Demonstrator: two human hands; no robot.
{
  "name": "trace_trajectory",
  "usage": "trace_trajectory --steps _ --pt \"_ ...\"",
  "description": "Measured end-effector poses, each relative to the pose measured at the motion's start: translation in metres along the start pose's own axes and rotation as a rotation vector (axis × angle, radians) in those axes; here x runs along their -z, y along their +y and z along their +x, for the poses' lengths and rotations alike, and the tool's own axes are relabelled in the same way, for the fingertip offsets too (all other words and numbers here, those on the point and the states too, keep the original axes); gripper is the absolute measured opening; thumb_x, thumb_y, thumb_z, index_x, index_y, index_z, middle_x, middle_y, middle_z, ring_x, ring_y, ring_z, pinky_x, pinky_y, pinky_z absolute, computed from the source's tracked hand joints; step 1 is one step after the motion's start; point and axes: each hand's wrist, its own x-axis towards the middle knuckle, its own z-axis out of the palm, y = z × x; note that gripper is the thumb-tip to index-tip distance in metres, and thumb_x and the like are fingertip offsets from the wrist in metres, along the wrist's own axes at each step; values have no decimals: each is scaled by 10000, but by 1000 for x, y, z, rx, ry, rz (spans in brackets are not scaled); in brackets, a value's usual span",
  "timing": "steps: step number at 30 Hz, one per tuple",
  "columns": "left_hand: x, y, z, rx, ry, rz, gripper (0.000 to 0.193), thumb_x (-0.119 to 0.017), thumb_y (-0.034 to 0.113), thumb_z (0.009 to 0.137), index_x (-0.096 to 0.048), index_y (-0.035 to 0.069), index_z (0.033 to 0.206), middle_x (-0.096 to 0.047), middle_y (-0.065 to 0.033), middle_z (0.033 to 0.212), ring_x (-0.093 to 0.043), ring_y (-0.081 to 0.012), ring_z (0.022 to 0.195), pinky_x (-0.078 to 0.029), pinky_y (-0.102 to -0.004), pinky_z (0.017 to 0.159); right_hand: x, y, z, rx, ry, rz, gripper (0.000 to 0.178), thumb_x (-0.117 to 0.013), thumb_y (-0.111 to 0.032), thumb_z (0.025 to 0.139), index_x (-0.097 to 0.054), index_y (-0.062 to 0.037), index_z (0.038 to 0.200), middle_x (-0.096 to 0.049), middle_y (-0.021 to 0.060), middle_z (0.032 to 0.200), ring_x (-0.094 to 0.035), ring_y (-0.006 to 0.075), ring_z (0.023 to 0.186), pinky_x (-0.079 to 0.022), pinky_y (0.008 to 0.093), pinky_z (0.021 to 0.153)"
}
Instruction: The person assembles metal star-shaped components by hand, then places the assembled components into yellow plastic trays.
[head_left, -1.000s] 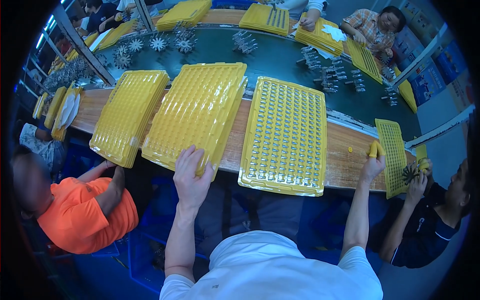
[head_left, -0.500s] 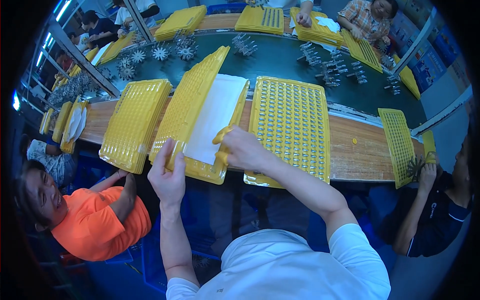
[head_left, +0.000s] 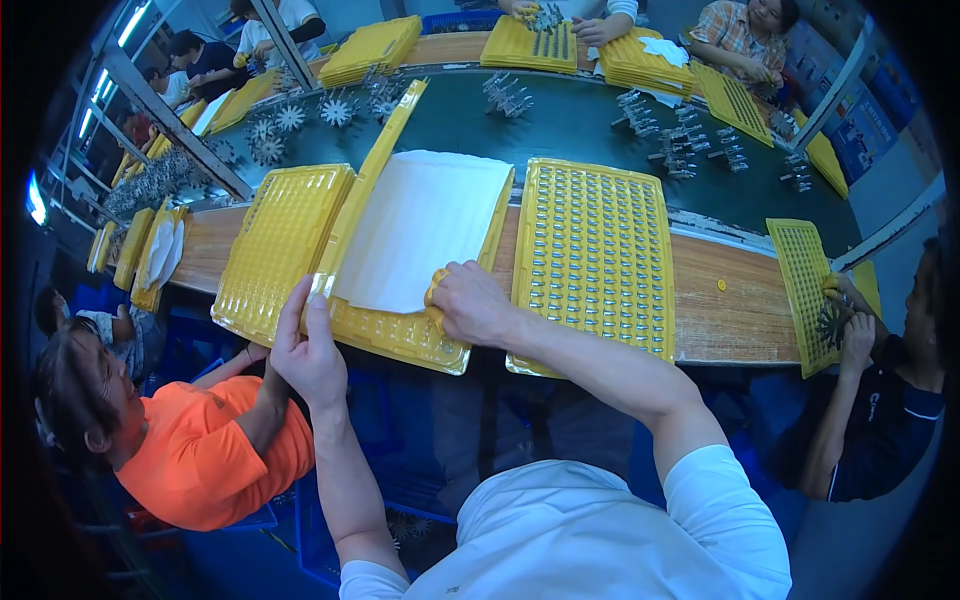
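My left hand (head_left: 314, 350) pinches the near end of a yellow tray (head_left: 372, 185), which stands tilted nearly on edge. Under it lies another yellow tray (head_left: 405, 338), with a white sheet (head_left: 425, 225) spread over most of it. My right hand (head_left: 474, 303) is at the sheet's near right corner, fingers curled around the corner, with yellow covers on some fingertips. The exact fingertip contact is partly hidden. Just right of this hand, a yellow tray (head_left: 597, 262) lies flat, filled with rows of small metal pins.
A stack of yellow trays (head_left: 280, 245) stands to the left, beside a person in orange (head_left: 205, 450). Beyond the wooden table edge runs a green belt (head_left: 560, 130) with metal clusters. At right, a person (head_left: 850, 420) handles a spiky metal part near a tray (head_left: 797, 290).
The upper tray has swung further up and left, baring much more of the white sheet. My left hand moved slightly left with it; my right hand stays by the sheet's corner.
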Motion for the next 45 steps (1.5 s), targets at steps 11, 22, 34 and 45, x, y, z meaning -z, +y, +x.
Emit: trace_trajectory --steps 11,22,34,45 --pt "-25 -9 -33 -280 32 285 297 -630 -11 956 -657 -78 1244 -704 -203 1221 -688 -310 1112 -523 -388 998 125 46 -46 82 367 155 169 -792 -74 780 -699 -68 921 -710 96 942 -663 289 884 -532 380 783" --pt "-77 -22 -64 -483 -152 545 257 -713 -16 842 -705 -70 1094 -717 -223 1110 -683 -391 1105 -527 -486 1017 210 31 -176 3 154 -310 196 -805 -82 735 -686 -97 889 -714 30 925 -678 213 756 -526 351 627" --pt "-91 -46 -86 -450 -295 674 308 -750 28 814 -705 -14 1116 -683 -171 1176 -635 -353 1188 -507 -465 1035 159 14 -238 -270 277 -239 198 -804 -67 733 -695 -87 898 -717 52 889 -690 227 716 -546 353 614" --pt "-137 7 -88 -527 -517 739 448 -744 257 890 -648 -10 1236 -595 -217 1334 -456 -435 1377 -228 -632 1206 153 7 -252 -366 288 -297 214 -805 -72 716 -697 -82 902 -713 52 883 -691 244 731 -544 355 632"
